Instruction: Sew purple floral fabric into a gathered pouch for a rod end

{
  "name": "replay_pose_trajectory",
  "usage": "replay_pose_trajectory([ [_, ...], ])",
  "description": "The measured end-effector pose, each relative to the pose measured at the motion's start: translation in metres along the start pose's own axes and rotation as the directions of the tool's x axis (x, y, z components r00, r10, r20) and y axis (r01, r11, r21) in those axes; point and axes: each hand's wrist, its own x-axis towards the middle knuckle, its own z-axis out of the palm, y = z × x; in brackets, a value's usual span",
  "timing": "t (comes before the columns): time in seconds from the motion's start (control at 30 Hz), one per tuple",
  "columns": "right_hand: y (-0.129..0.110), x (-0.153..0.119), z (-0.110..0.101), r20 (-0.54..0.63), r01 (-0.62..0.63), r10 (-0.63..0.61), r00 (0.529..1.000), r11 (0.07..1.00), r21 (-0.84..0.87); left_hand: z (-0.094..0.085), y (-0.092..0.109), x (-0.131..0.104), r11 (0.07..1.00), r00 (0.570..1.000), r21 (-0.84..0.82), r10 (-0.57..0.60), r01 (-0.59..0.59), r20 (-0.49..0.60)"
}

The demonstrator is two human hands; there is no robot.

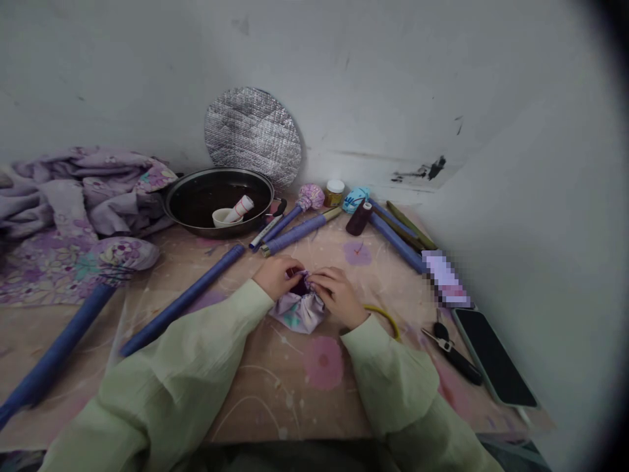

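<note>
A small gathered pouch of purple flowered cloth [301,314] rests on the table in front of me, its dark opening facing up between my hands. On its left rim, my left hand [279,278] is closed with thumb and fingers pinching the fabric. Opposite it, my right hand [339,295] pinches the puckered edge on the right. Whether a needle or thread is between the fingertips is too small to tell. A yellow cord or ring [386,318] lies beside my right wrist, partly hidden by it.
Blue-wrapped sticks [181,298] lie left and behind, one with a cloth-covered head [125,254]. A black pan [181,203] holding a small cup stands at the back. A dark thread spool [358,218], a phone [494,357] and keys [457,357] sit to the right. Flowered cloth [73,203] is heaped left.
</note>
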Motion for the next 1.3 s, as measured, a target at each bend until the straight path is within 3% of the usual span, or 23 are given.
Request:
replay_pose_trajectory([
  [0.13, 0.000, 0.001, 0.000, -0.040, -0.032, 0.033, 0.999, 0.999, 0.039, 0.000, 0.003, 0.000, 0.997, 0.998, -0.053, 0.060, -0.060, -0.001],
  [0.23, -0.001, 0.001, 0.000, -0.097, -0.117, 0.129, 0.987, 0.986, 0.117, 0.001, 0.003, 0.000, 0.993, 0.997, -0.094, 0.079, -0.077, 0.019],
  [0.4, -0.004, 0.002, 0.002, -0.186, -0.277, 0.322, 0.928, 0.933, 0.230, 0.005, 0.001, 0.001, 0.978, 0.997, -0.193, 0.079, -0.074, 0.016],
  [0.57, -0.005, 0.003, 0.007, -0.222, -0.335, 0.430, 0.875, 0.869, 0.364, 0.006, 0.001, 0.002, 0.961, 0.997, -0.266, 0.076, -0.074, -0.004],
  [0.63, -0.005, 0.003, 0.006, -0.247, -0.319, 0.421, 0.873, 0.876, 0.363, 0.006, 0.001, 0.002, 0.953, 0.996, -0.290, 0.088, -0.084, -0.002],
  [0.77, -0.006, 0.003, 0.002, -0.263, -0.219, 0.284, 0.922, 0.943, 0.249, 0.003, 0.000, 0.002, 0.941, 0.993, -0.327, 0.109, -0.091, 0.038],
  [0.97, -0.006, 0.002, -0.002, -0.230, -0.187, 0.240, 0.943, 0.955, 0.230, -0.010, -0.002, 0.002, 0.910, 0.992, -0.413, 0.011, 0.043, 0.127],
  [1.03, -0.005, 0.001, -0.001, -0.254, -0.186, 0.240, 0.937, 0.958, 0.220, -0.015, 0.000, 0.001, 0.930, 0.993, -0.365, -0.008, 0.049, 0.115],
  [1.17, -0.003, -0.002, 0.000, -0.248, -0.181, 0.239, 0.939, 0.955, 0.234, -0.020, 0.003, -0.001, 0.993, 0.992, -0.116, 0.003, 0.011, 0.124],
  [1.3, -0.002, -0.005, 0.001, -0.231, -0.206, 0.248, 0.941, 0.960, 0.191, -0.016, 0.003, -0.001, 1.000, 1.000, -0.025, -0.004, 0.005, 0.023],
])
